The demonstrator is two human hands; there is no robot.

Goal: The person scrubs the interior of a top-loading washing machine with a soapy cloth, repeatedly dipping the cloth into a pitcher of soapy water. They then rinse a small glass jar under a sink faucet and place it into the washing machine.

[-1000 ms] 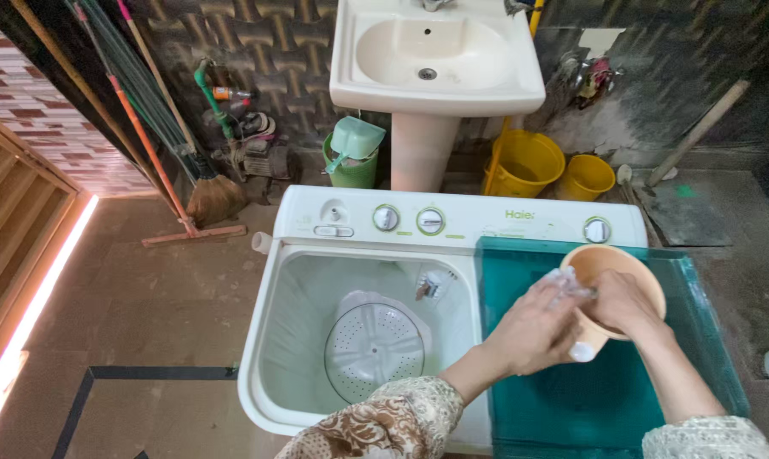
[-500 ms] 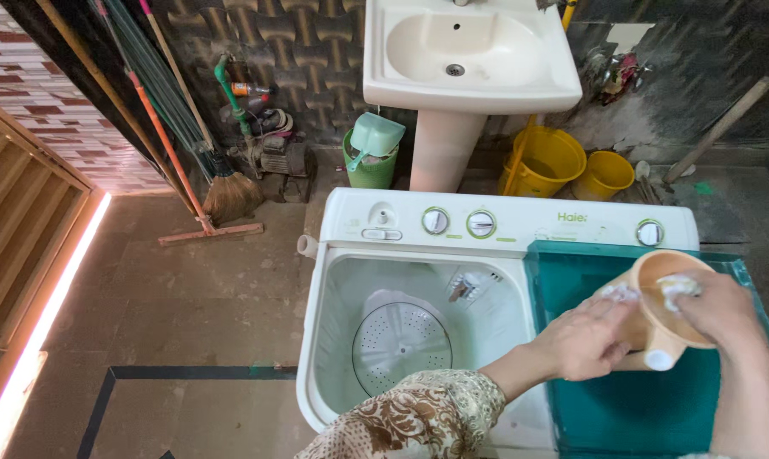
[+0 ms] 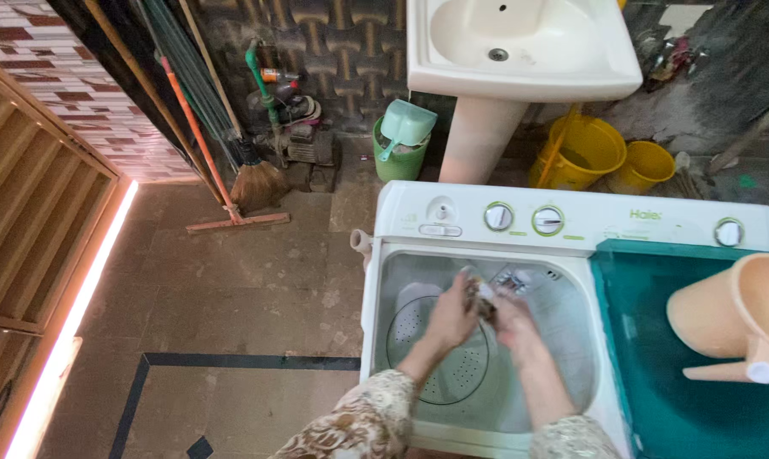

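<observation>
Both hands meet over the white plastic wash tub (image 3: 418,280), left hand (image 3: 451,316) and right hand (image 3: 513,321) pinching a small dark object (image 3: 481,297); peach plastic jug (image 3: 733,319) lies tilted at right.

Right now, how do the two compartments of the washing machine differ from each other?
The left tub stands open, pale inside, with a perforated disc at the bottom; the right compartment is shut under a teal lid. The left hand and right hand are together over the left tub, holding a small dark thing I cannot identify; a peach plastic jug lies tilted on the right compartment's lid. Both sit side by side in one white body below a row of dials.
</observation>
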